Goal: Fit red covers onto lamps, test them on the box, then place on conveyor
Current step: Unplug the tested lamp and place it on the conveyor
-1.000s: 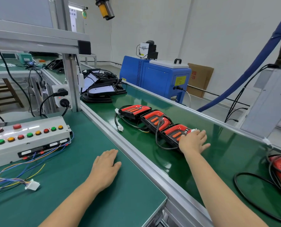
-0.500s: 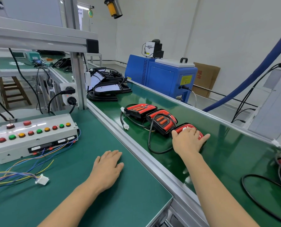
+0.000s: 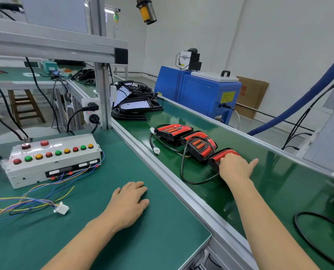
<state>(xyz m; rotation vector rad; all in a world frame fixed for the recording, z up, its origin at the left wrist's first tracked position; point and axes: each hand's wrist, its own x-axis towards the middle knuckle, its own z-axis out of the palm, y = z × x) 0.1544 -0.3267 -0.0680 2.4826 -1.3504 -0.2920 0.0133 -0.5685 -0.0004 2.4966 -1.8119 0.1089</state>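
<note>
Three red-covered lamps lie in a row on the green conveyor: the far lamp, the middle lamp, and the near lamp. My right hand rests on top of the near lamp, fingers spread over it and thumb out to the right. My left hand lies flat and empty on the green work table. The white test box with coloured buttons stands at the left, its loose white connector lying on the table.
Black lamp housings are stacked at the conveyor's far end. A blue machine stands behind the belt. Another lamp's black cable loops at the right edge. An aluminium post rises by the table's far corner.
My right hand with the near lamp has slid left along the belt, closer to the middle lamp. My left hand stays flat on the table.
</note>
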